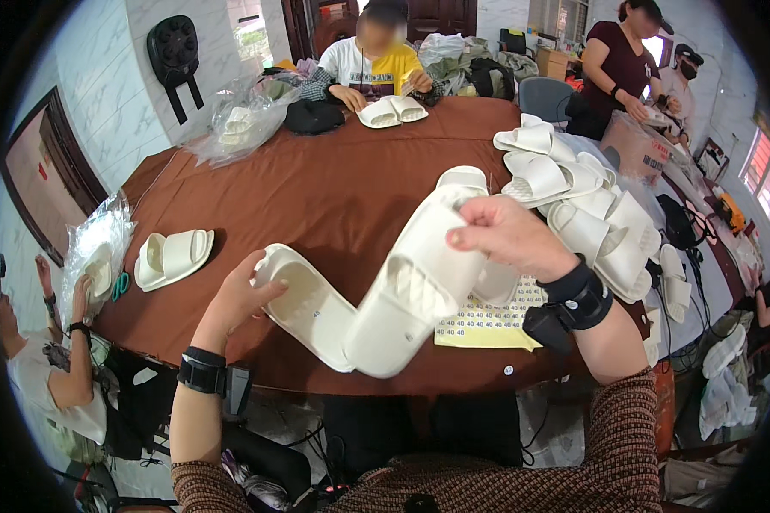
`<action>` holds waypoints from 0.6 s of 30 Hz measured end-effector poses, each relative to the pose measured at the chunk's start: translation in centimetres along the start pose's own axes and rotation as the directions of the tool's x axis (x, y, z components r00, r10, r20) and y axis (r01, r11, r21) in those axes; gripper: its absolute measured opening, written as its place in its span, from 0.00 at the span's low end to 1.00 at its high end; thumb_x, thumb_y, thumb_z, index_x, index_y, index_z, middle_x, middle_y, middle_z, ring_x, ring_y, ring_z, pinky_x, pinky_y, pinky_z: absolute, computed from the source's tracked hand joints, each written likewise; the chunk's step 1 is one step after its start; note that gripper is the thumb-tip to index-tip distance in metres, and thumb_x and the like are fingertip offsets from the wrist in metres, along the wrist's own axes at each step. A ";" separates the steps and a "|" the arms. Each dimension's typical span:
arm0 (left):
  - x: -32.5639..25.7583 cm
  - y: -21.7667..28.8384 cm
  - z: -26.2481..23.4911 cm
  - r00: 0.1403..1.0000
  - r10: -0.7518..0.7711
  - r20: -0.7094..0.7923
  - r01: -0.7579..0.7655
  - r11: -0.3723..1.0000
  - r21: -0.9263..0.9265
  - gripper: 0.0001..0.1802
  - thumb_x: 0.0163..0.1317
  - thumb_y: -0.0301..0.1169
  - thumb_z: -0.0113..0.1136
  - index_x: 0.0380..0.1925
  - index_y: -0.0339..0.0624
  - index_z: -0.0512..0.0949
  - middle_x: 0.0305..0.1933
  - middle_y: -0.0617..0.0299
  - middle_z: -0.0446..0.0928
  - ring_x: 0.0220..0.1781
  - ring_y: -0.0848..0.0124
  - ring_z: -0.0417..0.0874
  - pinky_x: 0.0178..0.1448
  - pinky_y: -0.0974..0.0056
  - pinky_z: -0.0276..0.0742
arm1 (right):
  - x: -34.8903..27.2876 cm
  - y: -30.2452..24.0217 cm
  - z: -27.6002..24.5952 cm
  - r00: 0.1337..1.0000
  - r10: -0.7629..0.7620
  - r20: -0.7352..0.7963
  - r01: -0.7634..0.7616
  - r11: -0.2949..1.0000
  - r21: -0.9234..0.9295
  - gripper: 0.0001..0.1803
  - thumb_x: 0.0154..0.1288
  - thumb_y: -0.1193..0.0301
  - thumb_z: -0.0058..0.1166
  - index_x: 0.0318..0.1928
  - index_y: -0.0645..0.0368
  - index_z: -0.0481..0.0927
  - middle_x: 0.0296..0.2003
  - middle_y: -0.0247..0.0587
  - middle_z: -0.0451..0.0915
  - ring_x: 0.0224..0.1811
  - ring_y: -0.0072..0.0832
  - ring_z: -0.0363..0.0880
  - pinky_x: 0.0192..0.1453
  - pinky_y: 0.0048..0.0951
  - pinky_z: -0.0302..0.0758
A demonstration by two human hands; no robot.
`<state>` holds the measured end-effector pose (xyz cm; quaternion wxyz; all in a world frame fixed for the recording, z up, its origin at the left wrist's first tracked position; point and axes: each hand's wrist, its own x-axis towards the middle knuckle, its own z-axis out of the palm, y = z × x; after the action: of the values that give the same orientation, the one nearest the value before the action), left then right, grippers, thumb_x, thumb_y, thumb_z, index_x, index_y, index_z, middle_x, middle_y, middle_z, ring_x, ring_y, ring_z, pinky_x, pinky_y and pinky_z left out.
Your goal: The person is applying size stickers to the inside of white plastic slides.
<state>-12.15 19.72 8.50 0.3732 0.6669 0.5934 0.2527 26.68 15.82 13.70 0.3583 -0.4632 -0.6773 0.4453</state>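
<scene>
A cream slipper (411,291) is tilted up in front of me, with my right hand (513,235) closed on its broad strap, thumb on top. Part of another slipper (462,179) shows behind it. My left hand (241,295) is at the far end of a second cream slipper (316,316), its thumb over the rim and its fingers along the outer edge. The heel ends of these two slippers meet near the table's front edge. Under my right wrist lies a yellow sheet of small round stickers (488,329), partly covered by a slipper.
A heap of cream slippers (573,184) covers the right of the brown-clothed table (316,192). A slipper pair (175,258) and teal scissors (121,286) sit left. Co-workers handle slippers opposite and left; others stand by a cardboard box (637,145). Clear plastic bags (235,124) lie far left.
</scene>
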 end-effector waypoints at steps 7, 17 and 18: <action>-4.1 -1.0 1.3 0.962 0.134 -0.236 0.007 0.857 0.516 0.41 0.59 0.53 0.62 0.65 0.39 0.64 0.49 0.38 0.78 0.50 0.46 0.82 0.51 0.49 0.78 | -5.3 -1.8 0.2 0.982 0.066 -0.175 -0.021 0.968 0.248 0.11 0.68 0.65 0.56 0.32 0.58 0.77 0.22 0.23 0.72 0.15 0.08 0.63 0.17 0.14 0.56; -9.5 -0.3 4.8 0.944 0.232 -0.236 -0.073 0.842 0.535 0.48 0.59 0.64 0.55 0.67 0.37 0.61 0.49 0.34 0.77 0.50 0.40 0.80 0.53 0.47 0.76 | -12.3 2.5 4.2 0.967 0.169 -0.188 -0.068 0.890 0.450 0.09 0.69 0.71 0.52 0.37 0.65 0.78 0.24 0.30 0.74 0.14 0.14 0.68 0.17 0.17 0.68; -9.9 -0.3 4.9 0.938 0.268 -0.219 -0.128 0.856 0.501 0.46 0.61 0.61 0.56 0.67 0.36 0.61 0.50 0.34 0.76 0.51 0.40 0.79 0.53 0.48 0.76 | -12.7 3.0 4.6 0.969 0.171 -0.177 -0.065 0.873 0.484 0.08 0.69 0.73 0.50 0.40 0.67 0.78 0.25 0.32 0.75 0.16 0.14 0.69 0.20 0.18 0.72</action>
<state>-10.13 9.04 6.41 0.0802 0.7535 0.6116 0.2274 27.48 3.06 8.42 0.5036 -0.4474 -0.4751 0.5661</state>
